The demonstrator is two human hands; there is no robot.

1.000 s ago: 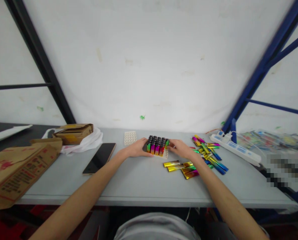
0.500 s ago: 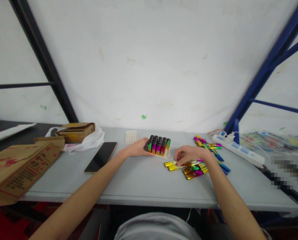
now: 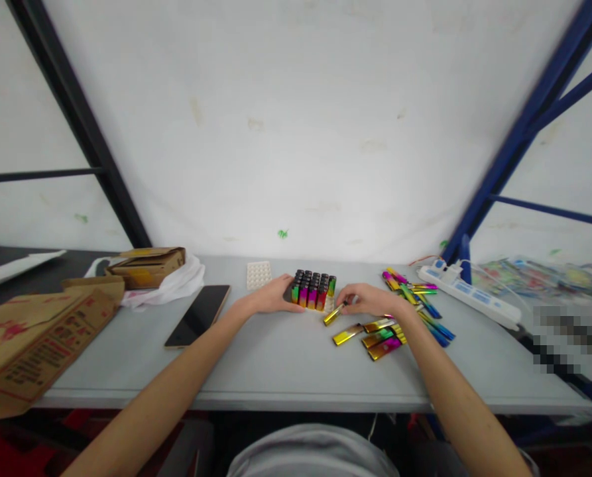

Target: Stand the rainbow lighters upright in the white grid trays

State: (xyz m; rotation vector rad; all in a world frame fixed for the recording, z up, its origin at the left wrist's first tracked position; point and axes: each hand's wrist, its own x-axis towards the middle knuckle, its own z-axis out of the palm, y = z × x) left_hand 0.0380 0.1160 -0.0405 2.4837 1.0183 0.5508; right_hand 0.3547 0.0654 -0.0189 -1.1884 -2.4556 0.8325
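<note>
Shiny multicoloured lighters (image 3: 313, 290) with black tops stand upright in rows in a pale holed tray (image 3: 329, 305). Around the left side of this block my left hand (image 3: 274, 295) is closed, its thumb along the front. My right hand (image 3: 360, 299) pinches one gold lighter (image 3: 332, 315) by its black end, just right of the tray; the lighter is tilted, its gold end towards me. Beneath and beside my right wrist more lighters lie loose, among them a gold one (image 3: 348, 334) and a gold-and-magenta one (image 3: 386, 348). The wrist hides part of that pile.
A second holed tray (image 3: 258, 275) lies behind my left hand. To the left are a black phone (image 3: 199, 316), a small carton (image 3: 146, 268) on a white bag (image 3: 189, 275) and a large carton (image 3: 47, 338). More lighters (image 3: 410, 288) and a power strip (image 3: 469, 296) lie right.
My right hand has picked up a gold lighter from the loose pile and moved it left to the tray's side. My left hand keeps its grip on the block.
</note>
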